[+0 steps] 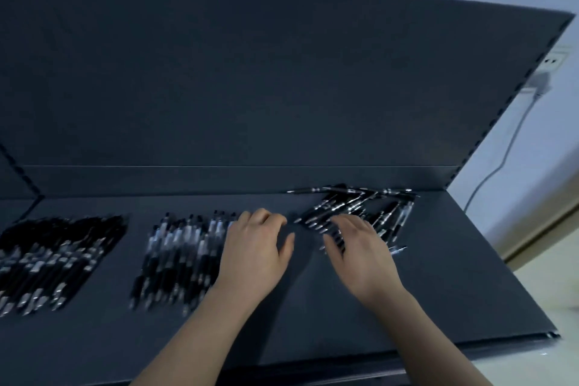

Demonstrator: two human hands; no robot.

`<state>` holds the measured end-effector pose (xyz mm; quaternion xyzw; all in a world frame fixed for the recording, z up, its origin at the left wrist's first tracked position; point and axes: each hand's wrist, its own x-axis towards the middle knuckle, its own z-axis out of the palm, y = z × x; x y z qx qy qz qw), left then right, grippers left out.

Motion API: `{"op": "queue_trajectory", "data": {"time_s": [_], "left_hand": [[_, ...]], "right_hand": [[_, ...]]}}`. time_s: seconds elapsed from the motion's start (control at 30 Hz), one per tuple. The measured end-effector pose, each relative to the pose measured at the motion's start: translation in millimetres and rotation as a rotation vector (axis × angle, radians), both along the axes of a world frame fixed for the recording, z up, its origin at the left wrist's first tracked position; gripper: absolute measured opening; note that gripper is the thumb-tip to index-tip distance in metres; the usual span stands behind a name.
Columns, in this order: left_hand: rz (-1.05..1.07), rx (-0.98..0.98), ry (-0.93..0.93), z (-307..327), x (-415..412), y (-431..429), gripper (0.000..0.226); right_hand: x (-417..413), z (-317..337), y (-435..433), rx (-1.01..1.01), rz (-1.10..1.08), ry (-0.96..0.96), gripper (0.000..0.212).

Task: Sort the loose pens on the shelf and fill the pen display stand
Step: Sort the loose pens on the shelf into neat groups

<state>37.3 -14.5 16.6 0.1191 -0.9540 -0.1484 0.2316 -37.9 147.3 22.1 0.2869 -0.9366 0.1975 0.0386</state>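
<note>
A dark shelf [313, 307] carries three groups of black pens. A tidy row of all-black pens [53, 260] lies at the left. A second row of black-and-clear pens [178, 257] lies in the middle. A loose, crossed pile of pens [357, 204] sits at the back right. My left hand [255, 251] rests at the right edge of the middle row with its fingers bent down; blur hides whether it holds anything. My right hand [360, 254] lies on the near side of the loose pile, with a few pens between thumb and fingers.
The shelf's tall dark back panel [282, 88] rises right behind the pens. The shelf's right end [501, 260] drops off towards a pale floor. A wall socket with a plugged-in adapter [540, 83] and a hanging cable is at the far right.
</note>
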Motion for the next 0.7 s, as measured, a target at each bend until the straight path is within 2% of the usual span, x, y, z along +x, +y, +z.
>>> {"op": "queue_trajectory", "data": {"time_s": [0.23, 0.43, 0.53, 0.7], "left_hand": [[-0.055, 0.067, -0.089, -18, -58, 70, 0.033], [-0.085, 0.123, -0.202, -27, -85, 105, 0.026], [-0.091, 0.156, -0.276, -29, -92, 113, 0.024], [-0.063, 0.143, -0.300, -29, -102, 116, 0.014]], "right_hand": [[-78, -27, 86, 0.055, -0.131, -0.107, 0.036], [-135, -45, 113, 0.138, -0.173, -0.178, 0.037], [-151, -48, 112, 0.099, -0.159, -0.202, 0.033], [-160, -52, 123, -0.025, -0.195, -0.276, 0.023]]}}
